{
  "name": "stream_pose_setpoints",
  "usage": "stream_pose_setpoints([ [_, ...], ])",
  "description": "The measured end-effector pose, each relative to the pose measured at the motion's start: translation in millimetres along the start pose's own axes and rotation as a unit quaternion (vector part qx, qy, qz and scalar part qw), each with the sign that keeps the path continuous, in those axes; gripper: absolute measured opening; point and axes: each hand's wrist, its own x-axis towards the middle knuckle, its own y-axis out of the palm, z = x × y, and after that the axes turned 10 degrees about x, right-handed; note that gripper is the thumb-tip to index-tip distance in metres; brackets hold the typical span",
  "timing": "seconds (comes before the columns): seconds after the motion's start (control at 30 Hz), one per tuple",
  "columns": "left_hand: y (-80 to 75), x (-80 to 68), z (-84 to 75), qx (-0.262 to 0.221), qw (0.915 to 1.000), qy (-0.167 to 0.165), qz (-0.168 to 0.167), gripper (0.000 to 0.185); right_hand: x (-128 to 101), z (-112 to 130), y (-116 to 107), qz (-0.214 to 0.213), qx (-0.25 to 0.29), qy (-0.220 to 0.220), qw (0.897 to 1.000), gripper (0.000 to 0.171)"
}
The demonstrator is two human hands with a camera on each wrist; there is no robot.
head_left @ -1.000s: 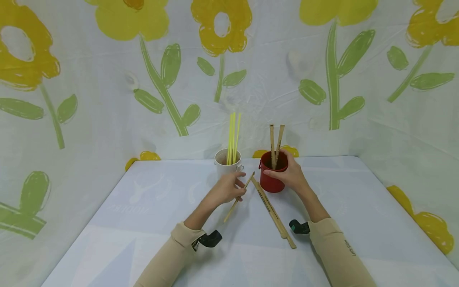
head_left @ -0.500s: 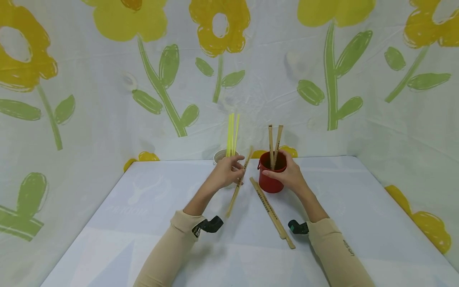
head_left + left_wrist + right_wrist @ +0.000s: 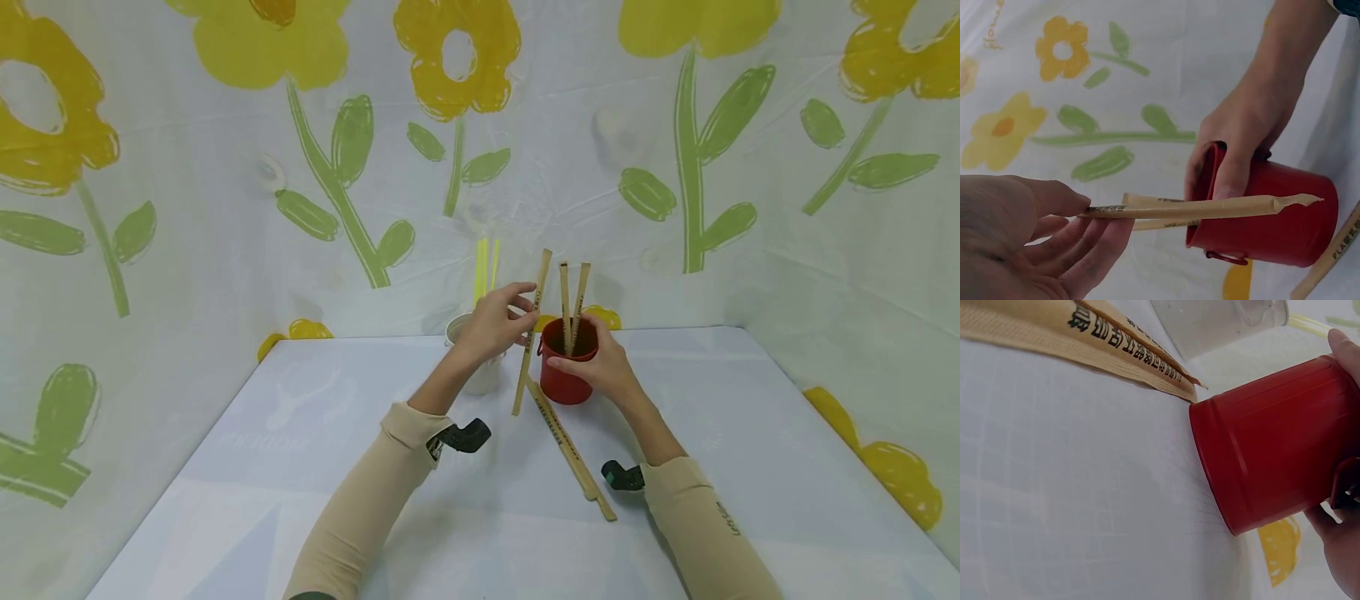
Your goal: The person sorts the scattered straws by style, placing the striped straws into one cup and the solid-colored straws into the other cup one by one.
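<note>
Wrapped chopsticks [image 3: 531,332] pinched by left hand [image 3: 498,322], right hand [image 3: 600,367] gripping red cup [image 3: 564,377], white table [image 3: 300,467], flowered cloth walls [image 3: 225,167].

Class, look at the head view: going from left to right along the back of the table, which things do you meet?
White cup with yellow straws → left hand → wrapped chopsticks it pinches → red bucket → right hand gripping it.

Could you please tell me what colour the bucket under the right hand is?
The bucket is red, clearest in the right wrist view.
</note>
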Motion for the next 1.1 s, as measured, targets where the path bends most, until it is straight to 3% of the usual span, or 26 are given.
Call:
stream_pose_setpoints([
  [0.27,-0.1,15.5,-14.0,0.006,0.9987,0.013,-0.050,0.047,0,-1,0,-0.003,0.002,-0.005,1.000,0.094],
  [0.63,3.1,34.2,-30.3,-0.057,0.9867,0.060,-0.140,0.046,0,1,-1,0.001,0.002,0.005,1.000,0.094],
  [0.83,9.1,42.8,-34.4,-0.057,0.9839,0.073,-0.153,0.046,0,0,-1,0.000,0.005,0.009,1.000,0.093],
  [1.1,18.7,46.1,-25.5,-0.045,0.9862,0.061,-0.147,0.047,0,4,-1,0.003,0.003,0.005,1.000,0.094],
])
